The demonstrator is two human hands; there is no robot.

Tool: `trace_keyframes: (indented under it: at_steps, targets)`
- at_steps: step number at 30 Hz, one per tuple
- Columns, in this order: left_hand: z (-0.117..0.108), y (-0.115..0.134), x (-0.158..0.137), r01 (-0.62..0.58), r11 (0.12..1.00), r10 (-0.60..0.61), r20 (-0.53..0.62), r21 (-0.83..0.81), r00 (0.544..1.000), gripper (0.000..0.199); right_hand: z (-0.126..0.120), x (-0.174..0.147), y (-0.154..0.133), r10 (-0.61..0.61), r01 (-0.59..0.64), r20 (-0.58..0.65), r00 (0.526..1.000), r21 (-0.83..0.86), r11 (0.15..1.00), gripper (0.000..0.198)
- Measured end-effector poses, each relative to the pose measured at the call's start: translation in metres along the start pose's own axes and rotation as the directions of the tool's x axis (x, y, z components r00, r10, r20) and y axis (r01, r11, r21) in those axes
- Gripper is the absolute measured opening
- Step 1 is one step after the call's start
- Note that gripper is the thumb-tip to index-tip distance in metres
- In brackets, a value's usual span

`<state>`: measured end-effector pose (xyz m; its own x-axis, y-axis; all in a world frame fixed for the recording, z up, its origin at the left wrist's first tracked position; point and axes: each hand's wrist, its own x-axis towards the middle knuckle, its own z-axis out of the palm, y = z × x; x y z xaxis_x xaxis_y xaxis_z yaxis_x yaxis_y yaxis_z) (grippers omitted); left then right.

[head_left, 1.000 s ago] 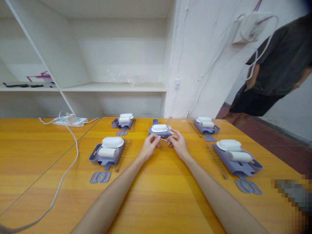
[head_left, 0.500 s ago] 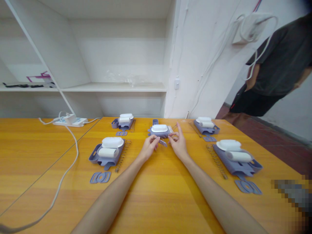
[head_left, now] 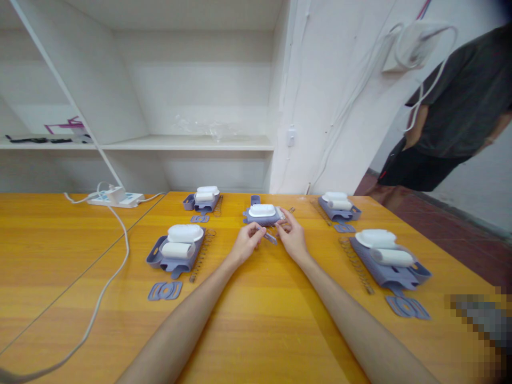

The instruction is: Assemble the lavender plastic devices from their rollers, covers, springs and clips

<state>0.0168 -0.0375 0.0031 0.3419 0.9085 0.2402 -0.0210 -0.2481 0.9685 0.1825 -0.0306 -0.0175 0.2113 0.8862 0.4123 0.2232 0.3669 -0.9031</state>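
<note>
My left hand pinches a flat grey-purple plastic piece between thumb and fingers, above the table. Close by on the right, my right hand has its thumb and fingers brought together; what is between them is too small to make out. Thin coiled wire shows between the hands. Just beyond them lies a grey-purple plastic housing with a white oval cover on top. A small grey-purple cup stands behind it.
Similar sets of parts lie at left, far left, right and far right, with coil springs and flat plates. A power strip and its cable rest on the left. Another person stands at right.
My right index finger, raised before, has come down toward the thumb. The flat piece in my left hand has tilted and shifted slightly down to the right.
</note>
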Motion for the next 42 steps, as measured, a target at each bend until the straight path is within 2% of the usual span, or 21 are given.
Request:
trace_keyframes:
  at_steps: [9, 14, 19, 23, 25, 27, 31, 38, 40, 42]
  targets:
    - [0.003, 0.000, 0.000, -0.008, 1.000, 0.008, -0.007, 0.013, 1.000, 0.034, -0.001, 0.001, -0.005, 0.041, -0.040, -0.056, 0.998, 0.013, 0.999, 0.045]
    - [0.004, -0.001, 0.002, -0.055, 0.997, 0.064, -0.163, 0.060, 0.985, 0.034, -0.001, 0.000, -0.007, 0.042, -0.044, -0.090, 0.995, -0.026, 0.999, 0.048]
    - [0.001, -0.006, 0.003, -0.078, 0.985, 0.130, -0.372, 0.153, 0.919, 0.031, -0.003, -0.001, -0.010, 0.061, -0.072, -0.132, 0.989, -0.080, 0.994, 0.056]
    - [-0.002, -0.009, 0.004, -0.064, 0.950, 0.223, -0.519, 0.307, 0.825, 0.026, -0.004, -0.002, -0.012, 0.073, -0.098, -0.179, 0.981, -0.134, 0.986, 0.048]
    - [-0.003, -0.010, 0.004, -0.031, 0.936, 0.231, -0.543, 0.351, 0.807, 0.029, -0.004, -0.002, -0.012, 0.064, -0.096, -0.210, 0.976, -0.145, 0.985, 0.045]
    - [-0.003, -0.012, 0.005, -0.001, 0.930, 0.213, -0.535, 0.368, 0.818, 0.031, -0.003, -0.002, -0.013, 0.049, -0.082, -0.228, 0.973, -0.138, 0.987, 0.044]
    - [-0.001, -0.015, 0.004, -0.005, 0.904, 0.212, -0.438, 0.428, 0.874, 0.030, -0.002, -0.002, -0.014, 0.018, -0.050, -0.231, 0.973, -0.135, 0.990, 0.045]
    - [0.004, -0.012, -0.001, -0.066, 0.810, 0.279, -0.284, 0.583, 0.918, 0.039, -0.006, 0.001, -0.011, -0.167, 0.109, -0.220, 0.961, -0.255, 0.961, 0.039]
    - [0.006, -0.008, -0.005, -0.117, 0.765, 0.297, -0.186, 0.633, 0.936, 0.043, -0.007, 0.001, -0.011, -0.175, 0.114, -0.233, 0.957, -0.253, 0.961, 0.039]
    - [0.009, -0.002, -0.010, -0.214, 0.709, 0.307, -0.020, 0.672, 0.952, 0.049, -0.009, 0.002, -0.012, -0.189, 0.122, -0.257, 0.948, -0.257, 0.959, 0.038]
